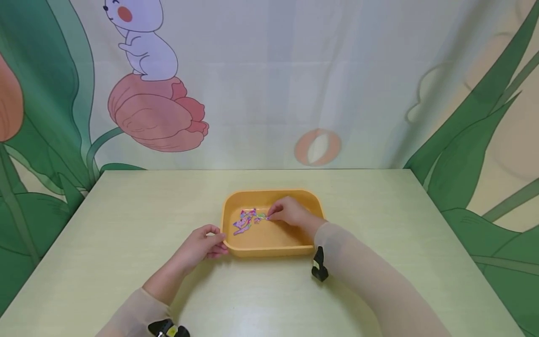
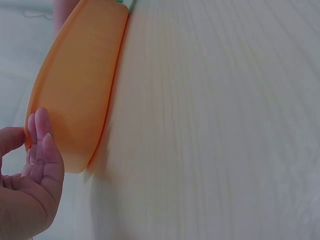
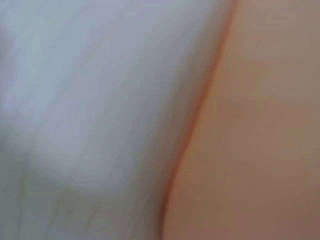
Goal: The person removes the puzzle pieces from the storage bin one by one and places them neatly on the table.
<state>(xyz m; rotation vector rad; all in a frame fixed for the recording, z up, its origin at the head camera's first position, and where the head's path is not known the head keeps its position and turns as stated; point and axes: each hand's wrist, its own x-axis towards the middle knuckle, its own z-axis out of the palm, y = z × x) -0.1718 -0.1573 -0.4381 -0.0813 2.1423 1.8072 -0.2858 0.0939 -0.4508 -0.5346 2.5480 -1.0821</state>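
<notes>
A yellow-orange plastic tray (image 1: 269,252) with rounded corners sits on the table. My left hand (image 1: 205,244) grips its near left corner, thumb at the rim and fingers against the outer wall. The left wrist view shows that left hand (image 2: 32,175) on the tray wall (image 2: 82,75) from the side. Small flat pieces (image 1: 243,223) in purple, pink and green lie in the tray's left half; their kind is too small to tell. Reaching inside, my right hand (image 1: 290,211) pinches a small purple piece (image 1: 267,218) with thumb and fingertips. The right wrist view is blurred and shows the tray wall (image 3: 255,135) without the hand.
The pale wooden table (image 1: 147,210) extends around the tray on all sides. Behind it hangs a printed curtain (image 1: 261,84) with flowers and a white animal. Black wrist devices sit on both forearms, the right one (image 1: 319,266) close to the tray's near right corner.
</notes>
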